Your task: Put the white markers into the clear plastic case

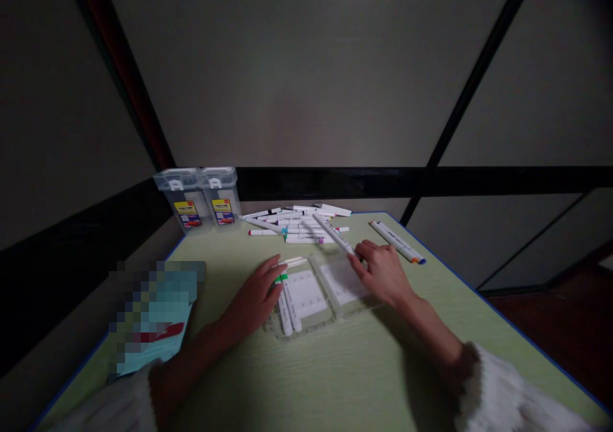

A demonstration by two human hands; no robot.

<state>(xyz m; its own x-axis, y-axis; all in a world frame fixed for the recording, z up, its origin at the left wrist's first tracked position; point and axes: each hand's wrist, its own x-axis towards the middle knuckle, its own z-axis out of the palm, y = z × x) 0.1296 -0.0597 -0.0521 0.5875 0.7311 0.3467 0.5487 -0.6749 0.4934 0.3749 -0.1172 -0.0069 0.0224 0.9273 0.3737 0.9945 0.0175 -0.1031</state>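
My left hand (256,295) rests on the left edge of an open clear marker case (306,295), its fingers closed around a white marker with a green band (281,278). Two white markers (288,311) lie in the case's left half. My right hand (380,269) lies over the case's right half (342,282) and pinches the end of a long white marker (332,233) that points toward the pile. A heap of several white markers with coloured caps (297,223) lies at the far side of the green table (335,374).
Two clear plastic marker boxes with yellow labels (201,199) stand at the table's far left. Two more markers (396,242) lie apart at the right, near the blue table edge. A blurred blue-and-white object (153,317) lies at the left edge. A dark wall rises behind.
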